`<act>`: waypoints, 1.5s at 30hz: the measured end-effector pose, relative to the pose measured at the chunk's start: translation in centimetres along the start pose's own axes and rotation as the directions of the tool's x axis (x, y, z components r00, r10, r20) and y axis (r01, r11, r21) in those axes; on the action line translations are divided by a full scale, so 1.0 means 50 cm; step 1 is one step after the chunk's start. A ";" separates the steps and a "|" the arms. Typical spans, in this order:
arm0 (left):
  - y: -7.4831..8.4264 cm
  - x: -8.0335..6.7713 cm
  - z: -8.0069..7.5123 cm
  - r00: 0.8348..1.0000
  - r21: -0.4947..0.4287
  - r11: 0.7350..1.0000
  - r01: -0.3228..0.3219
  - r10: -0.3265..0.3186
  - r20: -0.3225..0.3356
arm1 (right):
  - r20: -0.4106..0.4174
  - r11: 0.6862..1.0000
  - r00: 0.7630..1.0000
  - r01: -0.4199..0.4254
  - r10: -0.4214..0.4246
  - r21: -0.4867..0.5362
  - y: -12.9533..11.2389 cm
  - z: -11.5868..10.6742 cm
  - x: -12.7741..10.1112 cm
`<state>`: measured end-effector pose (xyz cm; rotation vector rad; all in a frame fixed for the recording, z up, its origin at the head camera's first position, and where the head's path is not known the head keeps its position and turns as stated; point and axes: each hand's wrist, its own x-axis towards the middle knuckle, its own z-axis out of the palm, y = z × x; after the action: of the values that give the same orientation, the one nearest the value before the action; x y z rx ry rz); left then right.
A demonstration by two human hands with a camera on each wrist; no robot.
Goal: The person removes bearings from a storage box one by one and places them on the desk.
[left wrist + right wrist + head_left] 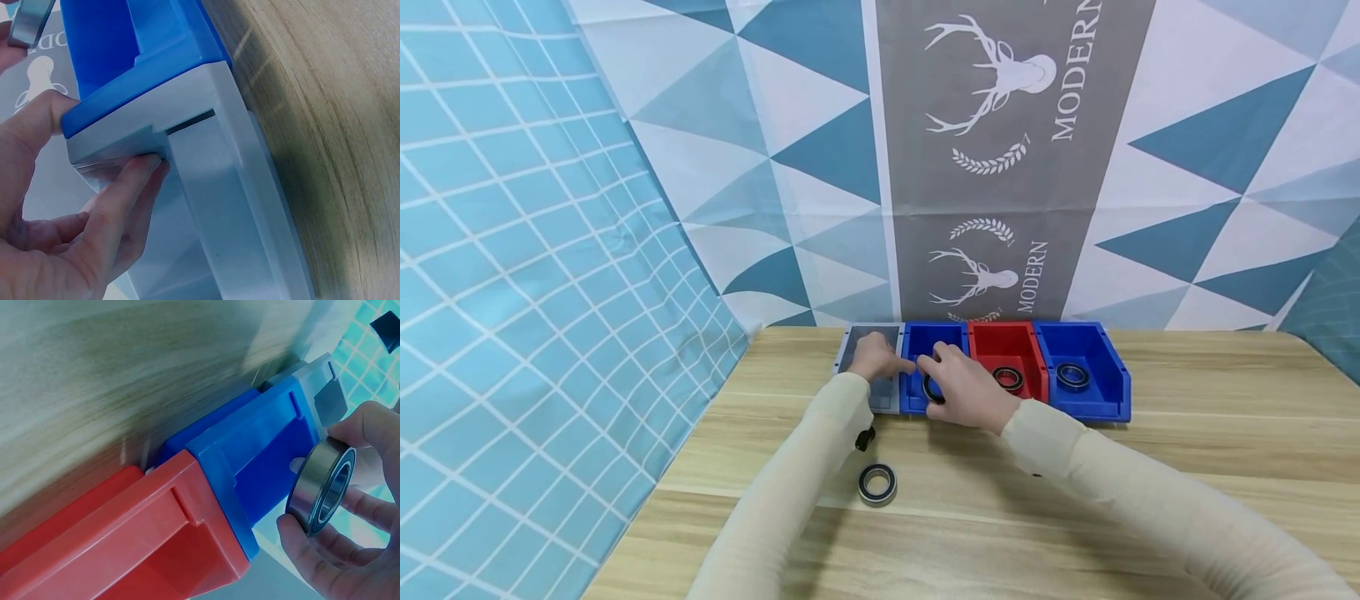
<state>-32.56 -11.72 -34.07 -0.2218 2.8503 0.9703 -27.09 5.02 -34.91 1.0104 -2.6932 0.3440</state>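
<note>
My right hand (968, 390) holds a ball bearing (310, 481) on edge between thumb and fingertips, at the front of the left blue bin (269, 462). In the head view the right fingers partly cover this bearing. My left hand (877, 358) pinches the side wall where the grey bin (209, 181) meets the same blue bin, its fingers inside the grey bin and its thumb on the blue side. On the table, nearer to me, lies another bearing (877, 499).
To the right stand a red bin (1003, 335) with a bearing (1017, 386) inside and a second blue bin (1112, 408) with another bearing (1072, 387). The bins form a row on the wooden table (1000, 542), against a patterned backdrop. A tiled-pattern sheet (535, 292) hangs on the left.
</note>
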 end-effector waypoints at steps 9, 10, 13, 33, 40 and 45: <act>0.001 -0.001 0.000 1.000 -0.010 1.000 0.007 -0.007 0.020 | 0.018 1.000 1.000 0.004 -0.004 -0.011 -0.012 -0.004 -0.023; 0.001 -0.001 0.000 1.000 -0.008 1.000 0.005 -0.005 0.019 | 0.023 1.000 1.000 0.004 -0.004 -0.011 -0.013 -0.005 -0.024; 0.001 -0.001 0.000 1.000 -0.002 1.000 0.001 -0.001 0.014 | 0.031 1.000 1.000 0.004 -0.004 -0.008 -0.016 -0.007 -0.029; -0.002 -0.009 -0.002 1.000 0.009 1.000 -0.009 0.009 -0.010 | -0.016 0.976 0.976 0.218 -0.218 -0.002 -0.034 -0.012 -0.077; -0.007 -0.007 0.000 0.999 0.005 0.999 -0.031 0.031 0.008 | -0.028 0.971 0.970 0.240 -0.240 0.007 -0.039 -0.013 -0.085; -0.007 -0.005 0.001 0.999 -0.011 0.999 -0.036 0.036 0.013 | -0.001 0.970 0.971 0.239 -0.239 0.054 -0.039 -0.013 -0.091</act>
<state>-32.26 -11.95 -34.28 -0.1654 2.8474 0.9897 -22.39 6.55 -35.43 1.3365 -2.5407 0.3671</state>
